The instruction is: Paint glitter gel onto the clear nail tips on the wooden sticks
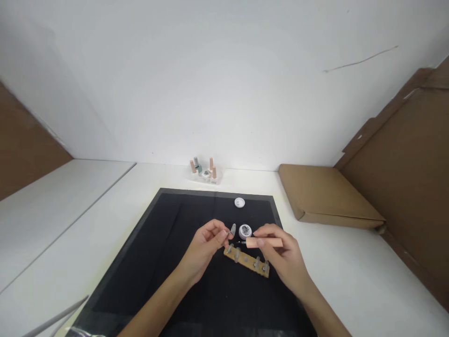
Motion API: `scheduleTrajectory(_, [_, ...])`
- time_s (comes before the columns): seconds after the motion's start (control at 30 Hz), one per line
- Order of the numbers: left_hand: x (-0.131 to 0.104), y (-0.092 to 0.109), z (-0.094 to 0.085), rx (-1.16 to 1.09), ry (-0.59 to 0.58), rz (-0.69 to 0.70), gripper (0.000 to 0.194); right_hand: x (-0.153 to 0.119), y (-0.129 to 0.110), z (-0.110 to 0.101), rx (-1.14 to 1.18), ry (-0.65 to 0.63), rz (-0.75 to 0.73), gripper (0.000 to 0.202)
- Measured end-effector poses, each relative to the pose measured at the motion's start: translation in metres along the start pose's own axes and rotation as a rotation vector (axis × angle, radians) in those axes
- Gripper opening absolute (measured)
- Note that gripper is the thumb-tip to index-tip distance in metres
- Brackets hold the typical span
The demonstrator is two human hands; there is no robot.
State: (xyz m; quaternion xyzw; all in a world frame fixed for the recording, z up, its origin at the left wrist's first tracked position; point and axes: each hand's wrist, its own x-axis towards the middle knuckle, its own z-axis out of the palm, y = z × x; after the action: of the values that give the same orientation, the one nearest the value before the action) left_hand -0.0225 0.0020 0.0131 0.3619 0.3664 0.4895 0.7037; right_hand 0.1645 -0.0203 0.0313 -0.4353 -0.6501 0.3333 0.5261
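Observation:
My left hand (pixel 210 241) is closed in a pinch on a small stem that bears a translucent grey false nail (pixel 233 229). In my right hand (pixel 282 255) is a nail polish brush (pixel 264 242) with a peach handle, its dark bristles pointing left towards the nail. Just behind the brush stands an open round white jar (pixel 245 231) with silvery flakes in it. Below both hands lies a tan strip-shaped nail stand (pixel 246 260), with several clear false nails upright along it. Its right end is close to my right fingers.
A black mat (pixel 168 262) covers the middle of the white table (pixel 84 210). A round white lid (pixel 239 202) lies near its far edge. Against the wall, a clear tray (pixel 219 178) holds several polish bottles. A flat cardboard box (pixel 329 192) lies at the right.

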Motion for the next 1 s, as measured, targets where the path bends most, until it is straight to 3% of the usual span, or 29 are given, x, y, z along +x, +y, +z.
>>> scheduleTrajectory(0.2, [0.001,-0.003,-0.002,-0.059,0.001,-0.031,0.031,0.012,0.019,-0.004,0.071,0.097,0.357,0.031])
scheduleTrajectory(0.33, [0.002,-0.003,-0.002,-0.086,0.007,-0.044,0.031,0.020,0.035,-0.011,0.063,0.098,0.504,0.037])
scheduleTrajectory(0.67, [0.002,-0.002,-0.003,-0.100,-0.005,-0.039,0.031,0.025,0.072,-0.016,0.055,0.029,0.662,0.040])
scheduleTrajectory(1.0, [0.005,-0.004,-0.005,-0.086,-0.021,-0.035,0.029,0.028,0.077,-0.015,0.067,-0.010,0.709,0.038])
